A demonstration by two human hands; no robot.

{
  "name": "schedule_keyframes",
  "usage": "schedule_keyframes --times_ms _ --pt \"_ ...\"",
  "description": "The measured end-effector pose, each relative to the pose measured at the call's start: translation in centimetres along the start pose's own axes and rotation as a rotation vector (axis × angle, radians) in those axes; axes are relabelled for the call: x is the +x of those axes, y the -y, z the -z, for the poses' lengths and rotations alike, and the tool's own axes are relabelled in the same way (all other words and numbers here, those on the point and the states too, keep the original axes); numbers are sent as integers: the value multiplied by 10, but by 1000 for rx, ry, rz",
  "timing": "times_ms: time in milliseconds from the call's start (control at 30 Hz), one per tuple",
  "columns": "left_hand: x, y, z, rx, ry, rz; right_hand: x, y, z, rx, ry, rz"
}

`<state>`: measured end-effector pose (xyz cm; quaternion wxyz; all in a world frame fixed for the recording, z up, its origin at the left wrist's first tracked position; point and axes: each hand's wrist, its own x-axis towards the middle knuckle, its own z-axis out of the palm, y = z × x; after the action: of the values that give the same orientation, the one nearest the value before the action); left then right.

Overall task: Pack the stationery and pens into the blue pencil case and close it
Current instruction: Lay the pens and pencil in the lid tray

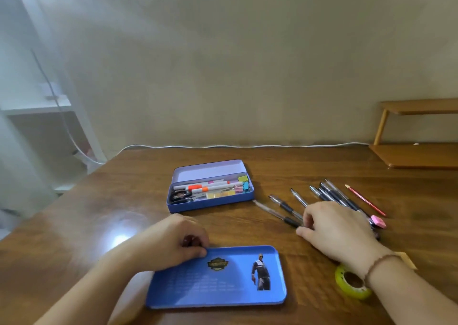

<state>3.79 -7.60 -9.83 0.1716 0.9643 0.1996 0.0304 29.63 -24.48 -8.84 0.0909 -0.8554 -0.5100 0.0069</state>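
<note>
The blue pencil case (210,202) lies open mid-table with its lid tilted back. Inside are highlighters, scissors, binder clips and sticky notes. A flat blue tin tray (218,279) with a printed figure lies near me. My left hand (171,240) has curled fingers, and its thumb presses on the tray's far left corner. Several black pens (329,193) are fanned out right of the case. My right hand (339,228) rests over their near ends, thumb and fingers apart and touching them. A red pencil (365,200) and a pink eraser (378,221) lie just beyond.
A yellow-green tape roll (350,285) sits under my right wrist, beside a pale card. A wooden shelf riser (418,155) stands at the back right. A white cable (223,146) runs along the table's far edge against the wall.
</note>
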Motion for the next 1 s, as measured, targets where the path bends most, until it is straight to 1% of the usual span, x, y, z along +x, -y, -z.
schedule_keyframes --times_ms 67,133,200,267,333,367,433,467,500,533,600,667,800,833,933,1000 --pt "17 -11 -3 5 36 -37 0 -9 1 7 -21 -11" --pt "36 -24 -8 1 41 -63 -2 -18 4 83 -88 6" --pt "51 -32 -13 -11 33 -75 -5 -25 7 202 -171 94" --pt "56 -25 -15 -75 18 -62 -8 -25 11 266 -145 219" --pt "51 -9 -13 -278 -17 -21 -11 -19 9 223 -53 329" --pt "47 -1 -12 -416 -65 -11 -12 -16 7 178 -28 370" --pt "40 6 -11 -627 -198 -25 -13 -10 2 107 -28 422" --pt "38 7 -12 -657 -235 -37 -15 -7 0 93 -33 426" --pt "39 4 -14 -622 -249 -52 -16 -3 -2 90 -43 419" --pt "40 0 -17 -533 -240 -76 -17 0 -3 91 -57 409" --pt "43 -11 -23 -317 -189 -145 -16 4 -8 98 -85 388" --pt "46 -17 -27 -197 -153 -193 -13 8 -13 106 -107 377" --pt "47 -13 -30 -191 -162 -182 -5 3 -16 141 -95 313" --pt "46 -13 -30 -194 -165 -178 -3 -2 -14 165 -101 275" --pt "46 -15 -30 -199 -164 -165 5 -21 -6 196 -216 110" --pt "46 -16 -29 -195 -154 -160 9 -28 -5 136 -203 22"
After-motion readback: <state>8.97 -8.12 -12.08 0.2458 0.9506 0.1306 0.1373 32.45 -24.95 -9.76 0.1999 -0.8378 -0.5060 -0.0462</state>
